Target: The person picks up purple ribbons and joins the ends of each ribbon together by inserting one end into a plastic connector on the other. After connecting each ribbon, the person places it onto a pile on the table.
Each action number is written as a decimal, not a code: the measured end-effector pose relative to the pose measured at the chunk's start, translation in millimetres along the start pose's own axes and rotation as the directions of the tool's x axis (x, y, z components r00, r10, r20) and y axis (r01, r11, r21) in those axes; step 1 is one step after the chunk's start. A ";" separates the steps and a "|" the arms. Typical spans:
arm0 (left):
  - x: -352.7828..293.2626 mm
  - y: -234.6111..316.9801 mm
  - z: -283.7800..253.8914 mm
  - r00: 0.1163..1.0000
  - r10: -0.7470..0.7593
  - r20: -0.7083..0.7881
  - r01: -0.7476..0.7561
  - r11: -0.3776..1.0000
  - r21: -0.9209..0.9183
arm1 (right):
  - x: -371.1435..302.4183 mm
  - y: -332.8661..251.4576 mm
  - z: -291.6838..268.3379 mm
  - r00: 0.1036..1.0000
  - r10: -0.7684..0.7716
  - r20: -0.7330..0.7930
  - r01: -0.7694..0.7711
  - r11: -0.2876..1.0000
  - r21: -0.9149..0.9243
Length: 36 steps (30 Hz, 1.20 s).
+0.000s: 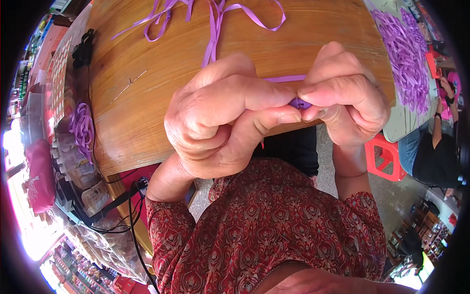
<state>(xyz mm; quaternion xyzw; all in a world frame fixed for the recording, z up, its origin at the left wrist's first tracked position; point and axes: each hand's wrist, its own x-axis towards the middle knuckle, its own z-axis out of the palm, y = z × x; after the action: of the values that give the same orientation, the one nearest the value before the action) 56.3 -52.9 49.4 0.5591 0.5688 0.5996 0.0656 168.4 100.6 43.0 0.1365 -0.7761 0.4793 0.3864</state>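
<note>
A small dark purple plastic piece (299,103), like a lanyard buckle, is pinched between both hands above the table's near edge. My left hand (215,117) grips it from one side, thumb and forefinger pressed together, the other fingers curled. From the other side, my right hand (347,93) pinches it likewise, the fingertips of both hands nearly touching. Behind the fingers runs a lilac strap (284,78); its link to the piece is hidden. More lilac straps (213,34) lie loose on the wooden table (323,29) beyond my hands.
A thin rod-like tool (129,85) lies on the table's left side. Another lilac strap bundle (82,128) hangs at the left edge, near black cables (134,210). At right, a pale table (399,128) bears a large strap heap (402,63); a red stool (384,158) and a co-worker (435,157) are nearby.
</note>
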 end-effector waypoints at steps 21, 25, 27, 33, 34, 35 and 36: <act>17.8 -15.3 15.3 0.963 -0.268 -0.015 0.228 0.848 -0.479 | 17.2 17.6 -26.4 0.965 -0.159 0.207 0.198 0.963 -0.182; 21.8 -15.6 20.5 0.922 -0.386 -0.015 0.353 0.858 -0.373 | 7.7 34.2 -28.2 0.993 -0.055 0.102 0.062 0.996 -0.070; 18.8 -22.6 24.4 0.940 -0.337 -0.045 0.283 0.849 -0.446 | 5.2 34.9 -25.6 0.995 -0.054 0.087 0.059 0.997 -0.056; 15.0 -28.1 24.0 0.956 -0.287 -0.057 0.233 0.866 -0.443 | -0.8 24.3 -17.7 0.995 0.091 -0.029 -0.094 0.986 -0.137; 13.9 -27.6 24.4 0.949 -0.310 -0.047 0.252 0.843 -0.474 | -0.4 22.9 -16.9 0.996 0.089 -0.031 -0.093 0.986 -0.138; 13.3 -28.2 25.0 0.942 -0.334 -0.036 0.271 0.818 -0.508 | 0.9 22.2 -16.1 0.996 0.081 -0.035 -0.085 0.989 -0.119; 12.5 -29.2 25.3 0.942 -0.334 -0.035 0.270 0.816 -0.510 | 2.1 21.8 -16.1 0.997 0.072 -0.039 -0.076 0.992 -0.100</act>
<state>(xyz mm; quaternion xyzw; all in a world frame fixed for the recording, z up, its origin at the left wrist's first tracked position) 54.3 -18.5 27.9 0.3875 0.4790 0.7410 0.2670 161.9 125.6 34.5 0.0792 -0.7972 0.4554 0.3883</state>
